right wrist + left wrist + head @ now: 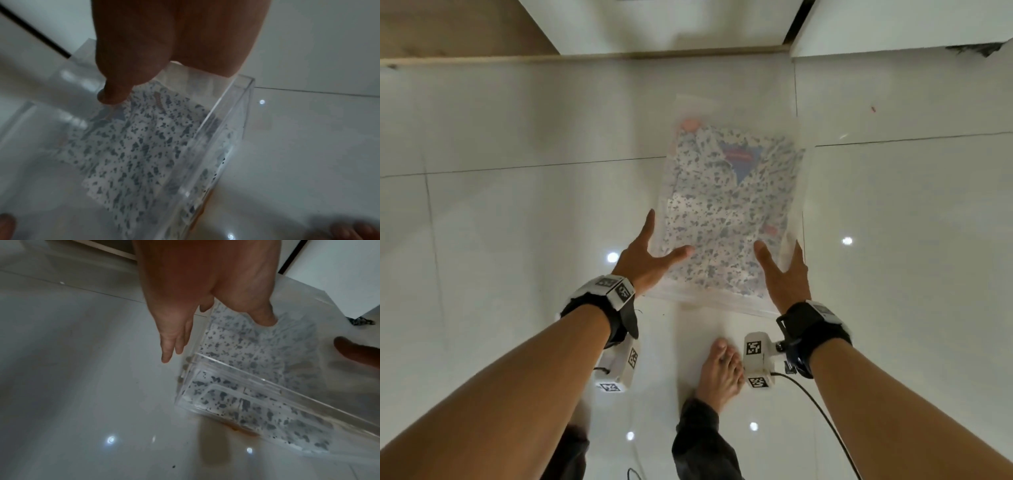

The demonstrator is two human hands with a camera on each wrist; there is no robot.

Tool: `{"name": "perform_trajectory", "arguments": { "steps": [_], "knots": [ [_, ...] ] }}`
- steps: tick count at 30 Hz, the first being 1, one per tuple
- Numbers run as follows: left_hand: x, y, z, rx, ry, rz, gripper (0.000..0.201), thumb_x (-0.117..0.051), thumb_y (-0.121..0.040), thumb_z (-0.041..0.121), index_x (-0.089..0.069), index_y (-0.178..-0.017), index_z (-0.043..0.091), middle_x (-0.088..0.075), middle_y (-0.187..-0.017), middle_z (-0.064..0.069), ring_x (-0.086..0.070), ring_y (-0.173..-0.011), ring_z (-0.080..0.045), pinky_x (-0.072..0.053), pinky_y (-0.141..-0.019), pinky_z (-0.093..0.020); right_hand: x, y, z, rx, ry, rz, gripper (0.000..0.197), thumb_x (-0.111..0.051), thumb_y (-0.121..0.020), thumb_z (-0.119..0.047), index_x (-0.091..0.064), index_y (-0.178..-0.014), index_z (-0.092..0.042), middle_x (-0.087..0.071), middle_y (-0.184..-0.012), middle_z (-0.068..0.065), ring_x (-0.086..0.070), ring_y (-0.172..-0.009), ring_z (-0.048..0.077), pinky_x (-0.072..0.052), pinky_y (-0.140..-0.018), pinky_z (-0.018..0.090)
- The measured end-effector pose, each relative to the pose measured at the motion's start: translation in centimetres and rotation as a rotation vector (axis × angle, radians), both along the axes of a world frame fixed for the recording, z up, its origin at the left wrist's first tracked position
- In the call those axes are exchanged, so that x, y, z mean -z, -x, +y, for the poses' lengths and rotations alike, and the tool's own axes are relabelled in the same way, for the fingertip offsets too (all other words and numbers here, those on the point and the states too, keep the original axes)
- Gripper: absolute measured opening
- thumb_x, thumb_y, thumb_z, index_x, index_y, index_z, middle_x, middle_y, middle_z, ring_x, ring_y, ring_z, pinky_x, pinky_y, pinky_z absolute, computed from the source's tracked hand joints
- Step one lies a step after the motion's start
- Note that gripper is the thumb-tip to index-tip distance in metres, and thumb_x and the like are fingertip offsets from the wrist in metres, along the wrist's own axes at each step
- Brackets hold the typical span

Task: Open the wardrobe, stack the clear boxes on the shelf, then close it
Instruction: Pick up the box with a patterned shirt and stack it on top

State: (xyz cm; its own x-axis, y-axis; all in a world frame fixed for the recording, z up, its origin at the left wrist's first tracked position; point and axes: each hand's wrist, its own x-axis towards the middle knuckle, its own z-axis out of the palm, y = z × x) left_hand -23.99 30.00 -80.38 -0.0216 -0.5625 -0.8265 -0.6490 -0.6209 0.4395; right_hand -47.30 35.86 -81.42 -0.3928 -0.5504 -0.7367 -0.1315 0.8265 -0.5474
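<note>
I have my left hand (645,255) and right hand (784,274) spread at either near side of the clear box (732,209) on the floor (517,212), thumbs on its lid, neither grip closed, so next I clamp and lift toward the wardrobe (654,27).

Probably a home bedroom: glossy tiled floor (517,212) (barefoot person), white wardrobe (654,27).

Glossy white floor tiles (517,212) are reflecting small ceiling lights (612,257). At twelve o'clock white panels (654,24) are rising behind a wooden strip (585,58); a dark gap (798,24) is showing at one o'clock.
</note>
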Motion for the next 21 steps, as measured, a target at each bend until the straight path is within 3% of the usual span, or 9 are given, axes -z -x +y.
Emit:
{"name": "perform_trajectory", "arguments": {
  "steps": [4, 9, 12, 14, 16, 21],
  "knots": [
    [0.8, 1.1, 0.4, -0.166, 0.105, 0.081, 0.102, -0.067, -0.074, 0.068, -0.010, -0.153, 0.037, -0.022, -0.160, 0.007, -0.023, -0.146, -0.019, -0.025, -0.117, -0.042, -0.1, -0.2, 0.1, -0.057, 0.080, -0.039, 0.070, -0.057, -0.092, -0.051, -0.026, -0.152, -0.029, -0.043, -0.135, -0.014, -0.039, -0.121, 0.004, -0.030, -0.097, 0.023],
    [-1.6, 0.4, 1.1, -0.272, 0.115, 0.111, 0.089, -0.069, -0.081, 0.054, -0.024, -0.152, 0.027, -0.031, -0.156, 0.005, -0.028, -0.143, -0.018, -0.026, -0.112, -0.033, -2.6, -0.6, 0.5, -0.065, 0.107, -0.077, 0.070, -0.058, -0.091, -0.053, -0.028, -0.151, -0.033, -0.045, -0.132, -0.018, -0.042, -0.119, 0.004, -0.035, -0.099, 0.026],
    [-5.5, -1.5, 1.4, -0.299, 0.140, 0.111, 0.082, -0.069, -0.084, 0.048, -0.028, -0.151, 0.026, -0.038, -0.149, 0.010, -0.035, -0.137, -0.012, -0.027, -0.102, -0.023, -5.4, -2.4, 0.9, -0.063, 0.115, -0.121, 0.071, -0.060, -0.087, -0.059, -0.030, -0.149, -0.039, -0.049, -0.138, -0.015, -0.047, -0.125, 0.009, -0.039, -0.105, 0.033],
    [-8.8, -2.7, 1.3, -0.315, 0.171, 0.123, 0.073, -0.069, -0.086, 0.042, -0.034, -0.148, 0.025, -0.044, -0.129, 0.016, -0.040, -0.119, -0.004, -0.029, -0.094, -0.019, -7.8, -3.8, 0.8, -0.055, 0.146, -0.137, 0.068, -0.061, -0.088, -0.057, -0.032, -0.147, -0.040, -0.052, -0.133, -0.016, -0.050, -0.122, 0.010, -0.041, -0.103, 0.034],
    [-12.7, -4.3, 1.2, -0.331, 0.208, 0.122, 0.070, -0.068, -0.087, 0.040, -0.035, -0.147, 0.025, -0.044, -0.121, 0.017, -0.038, -0.112, -0.001, -0.030, -0.092, -0.019, -10.8, -5.4, 0.3, -0.066, 0.186, -0.155, 0.063, -0.061, -0.089, -0.054, -0.035, -0.145, -0.041, -0.053, -0.130, -0.017, -0.052, -0.118, 0.010, -0.044, -0.100, 0.034],
    [-22.8, -8.6, 0.8, -0.374, 0.282, 0.103, 0.079, -0.069, -0.085, 0.044, -0.030, -0.150, 0.025, -0.040, -0.150, 0.006, -0.036, -0.137, -0.013, -0.027, -0.098, -0.019, -20.0, -9.4, -1.6, -0.130, 0.320, -0.176, 0.057, -0.063, -0.091, -0.047, -0.040, -0.142, -0.039, -0.056, -0.130, -0.019, -0.053, -0.119, 0.005, -0.042, -0.100, 0.026]
  ]
}}
